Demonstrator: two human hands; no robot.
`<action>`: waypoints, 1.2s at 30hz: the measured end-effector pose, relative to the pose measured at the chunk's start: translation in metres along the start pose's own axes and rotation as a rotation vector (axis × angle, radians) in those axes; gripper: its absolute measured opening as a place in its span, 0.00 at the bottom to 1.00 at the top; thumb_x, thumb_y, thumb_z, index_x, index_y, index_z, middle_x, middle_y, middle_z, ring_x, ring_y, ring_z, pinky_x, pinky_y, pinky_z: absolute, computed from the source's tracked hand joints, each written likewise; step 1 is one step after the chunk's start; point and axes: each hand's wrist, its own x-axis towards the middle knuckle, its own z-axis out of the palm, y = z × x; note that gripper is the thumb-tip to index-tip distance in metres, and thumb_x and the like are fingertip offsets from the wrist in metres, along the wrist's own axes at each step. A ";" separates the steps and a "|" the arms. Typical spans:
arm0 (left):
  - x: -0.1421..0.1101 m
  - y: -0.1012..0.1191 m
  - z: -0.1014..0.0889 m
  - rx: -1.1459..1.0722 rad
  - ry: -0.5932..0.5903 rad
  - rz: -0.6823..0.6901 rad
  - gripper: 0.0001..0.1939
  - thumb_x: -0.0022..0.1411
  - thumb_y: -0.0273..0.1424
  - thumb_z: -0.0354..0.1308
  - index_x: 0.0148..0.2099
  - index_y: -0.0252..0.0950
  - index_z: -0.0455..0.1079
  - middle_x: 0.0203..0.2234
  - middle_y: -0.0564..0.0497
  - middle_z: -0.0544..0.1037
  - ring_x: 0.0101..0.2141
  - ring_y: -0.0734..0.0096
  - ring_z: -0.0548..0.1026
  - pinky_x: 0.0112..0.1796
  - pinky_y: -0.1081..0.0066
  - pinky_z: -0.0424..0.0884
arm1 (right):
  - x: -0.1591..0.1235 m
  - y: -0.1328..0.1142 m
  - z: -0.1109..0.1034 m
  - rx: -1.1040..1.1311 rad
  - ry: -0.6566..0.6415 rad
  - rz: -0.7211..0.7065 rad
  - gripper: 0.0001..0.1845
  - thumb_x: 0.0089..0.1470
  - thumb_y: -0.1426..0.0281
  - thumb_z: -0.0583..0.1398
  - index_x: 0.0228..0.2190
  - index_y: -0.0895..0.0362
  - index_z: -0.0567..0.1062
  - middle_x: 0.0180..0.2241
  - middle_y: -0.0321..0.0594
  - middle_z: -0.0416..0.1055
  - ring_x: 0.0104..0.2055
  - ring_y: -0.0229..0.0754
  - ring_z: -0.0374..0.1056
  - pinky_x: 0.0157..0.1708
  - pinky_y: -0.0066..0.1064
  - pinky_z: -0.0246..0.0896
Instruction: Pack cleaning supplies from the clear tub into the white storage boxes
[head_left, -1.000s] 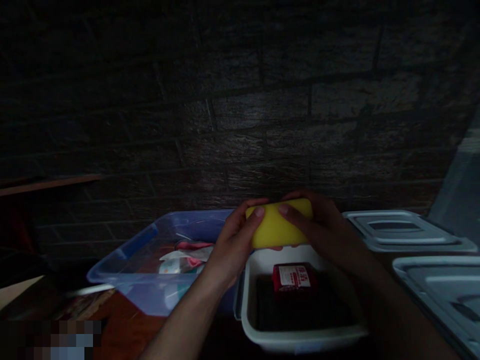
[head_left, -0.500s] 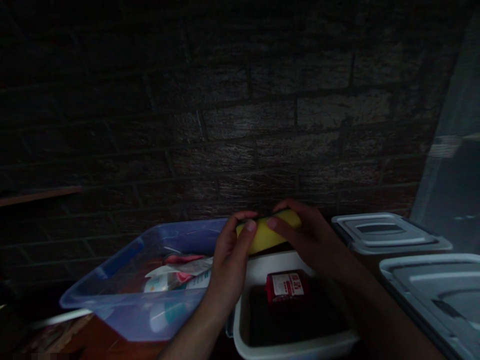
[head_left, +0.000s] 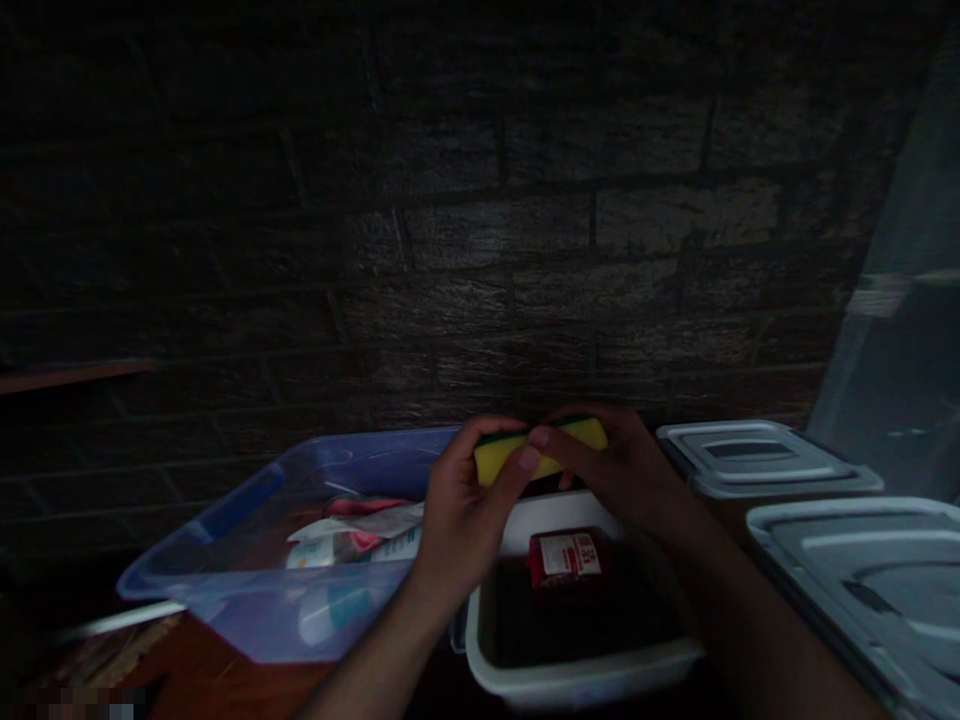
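Observation:
A yellow sponge with a dark green scouring side is held between my two hands, above the back rim of a white bin. My left hand grips its left end, thumb on the yellow face. From the right, my right hand pinches it, with the thumb close to the left thumb. The fingers behind the sponge are partly hidden. Inside the bin, a red package with a white label lies on a dark bottom.
Left of the white bin stands a translucent blue tub holding several packets. Two grey-white lids lie to the right. A dark brick wall rises behind. A thin ledge juts in at the left.
The thumbs have come closer together, and the right thumb now reaches over the sponge's middle. The sponge has tipped slightly, showing more of its green edge. The view has shifted a little.

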 end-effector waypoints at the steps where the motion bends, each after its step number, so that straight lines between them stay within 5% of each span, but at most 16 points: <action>1: 0.000 0.000 0.000 0.004 -0.009 -0.002 0.10 0.61 0.36 0.69 0.43 0.41 0.76 0.34 0.53 0.81 0.34 0.68 0.76 0.35 0.72 0.70 | 0.000 0.001 0.000 -0.022 0.020 -0.004 0.15 0.56 0.55 0.68 0.34 0.55 0.82 0.27 0.35 0.76 0.26 0.37 0.70 0.24 0.27 0.66; 6: 0.000 -0.003 0.002 0.061 0.003 0.013 0.09 0.64 0.35 0.67 0.45 0.40 0.76 0.36 0.53 0.81 0.37 0.67 0.77 0.37 0.72 0.70 | 0.000 0.002 0.001 -0.137 0.130 -0.056 0.17 0.54 0.55 0.69 0.40 0.54 0.82 0.33 0.38 0.79 0.34 0.42 0.74 0.30 0.29 0.69; 10: -0.002 -0.006 0.002 0.106 0.049 0.002 0.08 0.67 0.38 0.64 0.45 0.40 0.76 0.36 0.53 0.80 0.35 0.67 0.76 0.35 0.72 0.70 | -0.003 -0.002 0.005 -0.022 0.085 0.017 0.25 0.48 0.54 0.72 0.46 0.50 0.79 0.37 0.38 0.79 0.33 0.45 0.76 0.23 0.29 0.71; 16: -0.003 -0.009 0.002 0.100 0.119 -0.035 0.11 0.69 0.42 0.61 0.41 0.40 0.77 0.31 0.52 0.78 0.32 0.66 0.72 0.31 0.72 0.67 | -0.007 -0.006 0.010 0.012 -0.013 0.047 0.17 0.53 0.53 0.69 0.38 0.51 0.81 0.34 0.38 0.78 0.30 0.45 0.76 0.21 0.31 0.74; 21: -0.004 -0.007 0.001 0.024 0.076 -0.113 0.16 0.71 0.46 0.56 0.43 0.41 0.76 0.31 0.51 0.76 0.28 0.68 0.73 0.26 0.73 0.68 | -0.003 0.002 0.015 0.019 0.158 0.055 0.21 0.53 0.48 0.67 0.35 0.53 0.81 0.30 0.39 0.78 0.25 0.45 0.75 0.15 0.30 0.70; 26: -0.005 -0.003 0.004 -0.141 -0.026 -0.164 0.16 0.67 0.42 0.63 0.54 0.46 0.70 0.41 0.51 0.77 0.31 0.68 0.78 0.25 0.73 0.76 | 0.002 -0.001 0.012 0.138 0.207 0.169 0.28 0.57 0.45 0.63 0.49 0.52 0.77 0.37 0.42 0.78 0.26 0.46 0.76 0.13 0.33 0.71; 29: -0.002 -0.004 0.006 -0.182 0.005 -0.182 0.19 0.65 0.41 0.65 0.56 0.45 0.68 0.39 0.51 0.76 0.26 0.71 0.77 0.19 0.75 0.75 | 0.000 -0.001 0.007 0.077 0.209 0.046 0.31 0.56 0.50 0.66 0.57 0.47 0.74 0.51 0.44 0.75 0.39 0.49 0.78 0.23 0.34 0.77; 32: 0.002 -0.003 0.004 -0.258 0.056 -0.279 0.19 0.66 0.45 0.63 0.53 0.41 0.68 0.32 0.54 0.74 0.17 0.79 0.69 0.12 0.79 0.65 | -0.004 0.003 0.004 -0.048 0.074 -0.158 0.40 0.48 0.59 0.74 0.61 0.46 0.71 0.61 0.44 0.69 0.56 0.53 0.72 0.47 0.40 0.77; 36: 0.005 0.005 -0.001 -0.369 0.037 -0.403 0.20 0.64 0.46 0.64 0.50 0.37 0.69 0.31 0.54 0.74 0.16 0.82 0.66 0.11 0.82 0.58 | -0.005 0.004 0.002 -0.018 0.016 -0.119 0.40 0.46 0.59 0.75 0.59 0.48 0.73 0.56 0.44 0.75 0.57 0.53 0.73 0.53 0.44 0.74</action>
